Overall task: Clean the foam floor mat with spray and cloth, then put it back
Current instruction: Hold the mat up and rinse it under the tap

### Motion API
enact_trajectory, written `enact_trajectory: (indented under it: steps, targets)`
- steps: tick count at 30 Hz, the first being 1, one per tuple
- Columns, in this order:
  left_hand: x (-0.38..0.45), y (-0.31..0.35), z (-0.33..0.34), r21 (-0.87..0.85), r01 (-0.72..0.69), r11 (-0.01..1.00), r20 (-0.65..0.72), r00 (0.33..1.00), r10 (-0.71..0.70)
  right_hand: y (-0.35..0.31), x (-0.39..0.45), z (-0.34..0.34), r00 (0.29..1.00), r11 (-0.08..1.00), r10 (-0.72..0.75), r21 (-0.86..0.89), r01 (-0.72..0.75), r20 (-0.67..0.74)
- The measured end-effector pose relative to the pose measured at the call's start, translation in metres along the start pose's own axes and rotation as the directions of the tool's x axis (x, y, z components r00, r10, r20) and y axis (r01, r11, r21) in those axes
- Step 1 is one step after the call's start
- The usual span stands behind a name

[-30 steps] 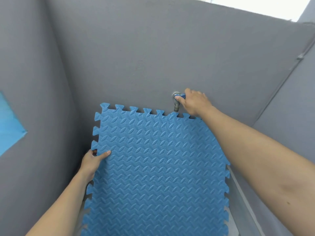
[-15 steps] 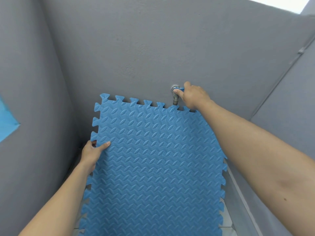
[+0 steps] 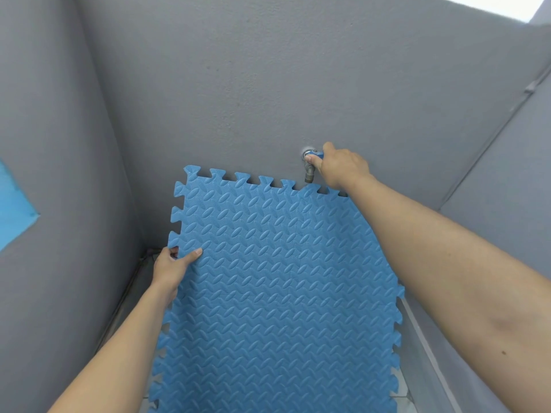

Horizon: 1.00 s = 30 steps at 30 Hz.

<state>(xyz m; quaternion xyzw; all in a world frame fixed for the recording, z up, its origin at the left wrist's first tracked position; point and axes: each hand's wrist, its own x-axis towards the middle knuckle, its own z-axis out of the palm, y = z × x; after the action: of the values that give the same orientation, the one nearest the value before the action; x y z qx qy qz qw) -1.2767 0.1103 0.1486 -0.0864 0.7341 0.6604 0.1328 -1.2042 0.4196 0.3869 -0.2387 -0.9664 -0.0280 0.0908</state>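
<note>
No brand, label or lettering can be read anywhere in view. Nearest the camera, both bare forearms reach forward over the blue foam mat (image 3: pixel 277 287), which stands propped up, its top toothed edge leaning at the grey wall (image 3: pixel 268 84) just below the tap (image 3: pixel 309 168). The left hand (image 3: pixel 171 268) grips the mat's left edge, thumb pressed flat on the patterned face, fingers curled behind the interlocking teeth. Floor tiles (image 3: pixel 401 396) peek out at the mat's lower right corner, beside a pale strip along the foot of the right wall. Further off, the right hand (image 3: pixel 340 168) is closed round the tap's blue handle, thumb on top, the metal spout hanging just above the mat's top edge, right of centre. Against half a second ago, the grip on mat and tap is the same; the view has tipped down a touch, so the tap sits lower in frame. Off to the left, a blue patch (image 3: pixel 13 210) shows on the side wall. A thin conduit (image 3: pixel 507 114) runs diagonally up the right wall. No water is visible at the spout.
</note>
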Motion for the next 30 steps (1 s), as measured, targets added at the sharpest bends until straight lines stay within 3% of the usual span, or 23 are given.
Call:
enact_trajectory:
  steps: [8,14,16,17,19,20,22,25,27,30]
  targets:
    - [-0.002,0.005,0.001,0.005,0.002,1.0,-0.004,1.0,-0.002,-0.005,-0.004,-0.006,0.998,0.998,0.058,0.0,-0.058,0.026]
    - [-0.004,0.009,0.006,-0.033,-0.022,0.999,0.019,1.0,0.023,0.0,0.003,0.006,0.997,0.999,0.035,-0.008,-0.035,-0.071]
    - [0.003,0.007,0.001,-0.052,-0.034,0.998,0.062,0.997,0.037,0.0,0.003,0.007,0.997,0.993,0.049,0.108,-0.043,-0.053]
    - [0.006,0.002,-0.002,-0.05,-0.036,0.998,0.083,0.996,0.04,0.002,-0.003,0.012,0.997,0.969,0.039,0.245,-0.021,-0.069]
    - [0.011,-0.001,-0.003,-0.085,-0.048,0.995,0.152,0.987,0.06,0.017,-0.02,0.031,0.954,0.858,0.039,0.499,0.12,-0.296]
    - [0.01,-0.001,-0.002,-0.097,-0.056,0.994,0.182,0.981,0.073,0.029,-0.033,0.047,0.896,0.809,0.112,0.563,0.17,-0.43]
    - [0.009,0.0,0.002,-0.11,-0.088,0.99,0.167,0.98,0.106,0.065,-0.059,0.099,0.795,0.785,0.328,0.616,0.071,-0.51]
    - [0.008,-0.001,0.006,-0.138,-0.124,0.983,0.161,0.976,0.145,0.094,-0.08,0.188,0.773,0.742,0.552,0.608,-0.283,-0.314]
    - [0.007,-0.005,0.004,-0.15,-0.131,0.98,0.151,0.977,0.154,0.066,-0.073,0.219,0.773,0.748,0.562,0.58,-0.322,-0.295]
    - [0.011,-0.005,-0.002,-0.153,-0.138,0.978,0.152,0.975,0.162,-0.029,-0.05,0.216,0.814,0.851,0.416,0.489,-0.192,-0.406]
